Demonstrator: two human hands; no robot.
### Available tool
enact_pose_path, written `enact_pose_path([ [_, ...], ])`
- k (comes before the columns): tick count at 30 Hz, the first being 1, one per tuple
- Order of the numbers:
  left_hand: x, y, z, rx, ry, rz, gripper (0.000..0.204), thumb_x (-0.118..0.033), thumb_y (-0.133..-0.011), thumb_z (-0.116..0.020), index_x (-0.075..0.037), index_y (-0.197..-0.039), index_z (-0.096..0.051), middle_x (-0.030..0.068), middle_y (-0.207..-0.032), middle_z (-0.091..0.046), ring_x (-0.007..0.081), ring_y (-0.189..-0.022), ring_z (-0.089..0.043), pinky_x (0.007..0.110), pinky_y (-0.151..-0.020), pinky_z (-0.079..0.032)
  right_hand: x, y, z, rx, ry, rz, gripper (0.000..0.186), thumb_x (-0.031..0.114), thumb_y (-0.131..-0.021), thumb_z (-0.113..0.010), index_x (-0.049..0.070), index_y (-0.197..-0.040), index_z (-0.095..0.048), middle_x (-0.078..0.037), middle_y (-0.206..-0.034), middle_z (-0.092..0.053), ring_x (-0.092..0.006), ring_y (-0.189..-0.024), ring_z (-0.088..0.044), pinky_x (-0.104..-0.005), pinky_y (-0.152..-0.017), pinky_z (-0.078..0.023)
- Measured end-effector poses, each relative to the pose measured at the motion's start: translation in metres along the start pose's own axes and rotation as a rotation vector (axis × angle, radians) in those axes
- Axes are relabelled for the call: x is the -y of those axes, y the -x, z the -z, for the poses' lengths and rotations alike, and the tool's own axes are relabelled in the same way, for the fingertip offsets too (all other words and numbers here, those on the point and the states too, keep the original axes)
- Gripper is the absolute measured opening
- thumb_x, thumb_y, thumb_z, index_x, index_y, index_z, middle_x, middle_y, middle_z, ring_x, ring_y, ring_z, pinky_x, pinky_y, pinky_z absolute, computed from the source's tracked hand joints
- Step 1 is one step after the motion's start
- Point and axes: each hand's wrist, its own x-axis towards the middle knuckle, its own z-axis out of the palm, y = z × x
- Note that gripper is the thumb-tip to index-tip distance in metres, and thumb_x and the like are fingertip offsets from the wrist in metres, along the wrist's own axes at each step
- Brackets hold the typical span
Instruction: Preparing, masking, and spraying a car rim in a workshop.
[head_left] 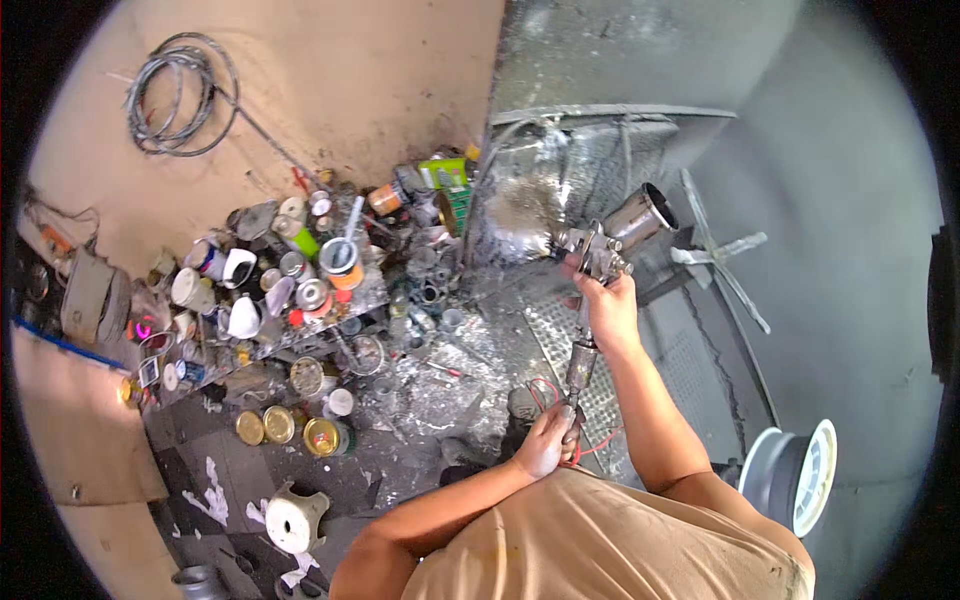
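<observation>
A metal spray gun (pixel 600 258) with a dark, paint-stained cup (pixel 638 222) is held up in front of me. My right hand (pixel 613 315) wraps round its upper handle, just below the gun's head. From the handle's base, a metal cylinder fitting (pixel 581 366) runs down toward my body. My left hand (pixel 545 442) is closed round the hose end under that fitting, and the fingers partly hide the joint. A thin red hose (pixel 600 446) loops beside my left hand.
At left, a cluttered bench (pixel 375 290) carries paint cans, cups and bottles. Gold-lidded tins (pixel 325 437) and a white stool (pixel 296 520) stand on the floor. To the right are a tape-wrapped cross stand (pixel 712 255) and a white wheel rim (pixel 785 478). Coiled cable (pixel 165 105) hangs on the wall.
</observation>
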Motion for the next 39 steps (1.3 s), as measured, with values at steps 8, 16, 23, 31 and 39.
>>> enact_pose_path([
  [8,-0.036,-0.07,-0.006,0.393,-1.234,0.022,0.042,-0.033,-0.11,-0.058,0.004,-0.13,-0.059,0.0102,-0.112,-0.07,0.0221,-0.102,-0.064,0.04,-0.093,-0.052,-0.005,0.01,0.065,-0.041,0.038,0.023,0.027,0.006,-0.099,-0.065,0.006,-0.126,-0.069,-0.006,-0.112,-0.075,-0.0196,-0.106,-0.072,-0.034,-0.066,-0.061],
  [16,-0.008,-0.132,-0.036,0.149,-1.058,-0.113,0.026,-0.014,-0.105,-0.065,-0.002,-0.128,-0.063,0.0059,-0.109,-0.07,0.0095,-0.084,-0.063,0.03,-0.076,-0.054,-0.004,-0.036,0.156,-0.102,0.314,0.013,0.018,0.013,-0.1,-0.073,0.006,-0.115,-0.067,0.0,-0.085,-0.068,-0.0101,-0.077,-0.068,-0.0281,-0.054,-0.053],
  [23,0.011,-0.193,-0.085,0.085,-1.155,-0.165,0.026,-0.009,-0.103,-0.064,0.0,-0.127,-0.064,0.006,-0.106,-0.071,0.0102,-0.084,-0.064,0.03,-0.073,-0.055,-0.017,-0.07,0.214,0.045,0.196,0.009,0.025,0.012,-0.098,-0.074,0.003,-0.121,-0.066,-0.002,-0.085,-0.067,-0.01,-0.066,-0.062,-0.0271,-0.052,-0.052],
  [31,0.032,-0.229,-0.101,-0.01,-1.079,-0.242,0.031,-0.007,-0.1,-0.066,0.003,-0.13,-0.065,0.0092,-0.11,-0.075,0.0134,-0.096,-0.068,0.032,-0.089,-0.056,-0.019,-0.06,0.235,0.307,-0.113,-0.062,0.048,0.013,-0.1,-0.072,0.002,-0.143,-0.055,-0.009,-0.116,-0.073,-0.019,-0.099,-0.072,-0.0346,-0.072,-0.066],
  [39,0.055,-0.209,-0.085,-0.304,-1.075,-0.31,0.036,-0.01,-0.097,-0.066,0.001,-0.132,-0.067,0.0128,-0.107,-0.076,0.015,-0.092,-0.07,0.034,-0.088,-0.057,-0.062,-0.062,0.219,0.482,0.222,0.059,0.038,0.007,-0.098,-0.07,0.003,-0.135,-0.06,-0.006,-0.102,-0.074,-0.0097,-0.081,-0.067,-0.0286,-0.061,-0.054],
])
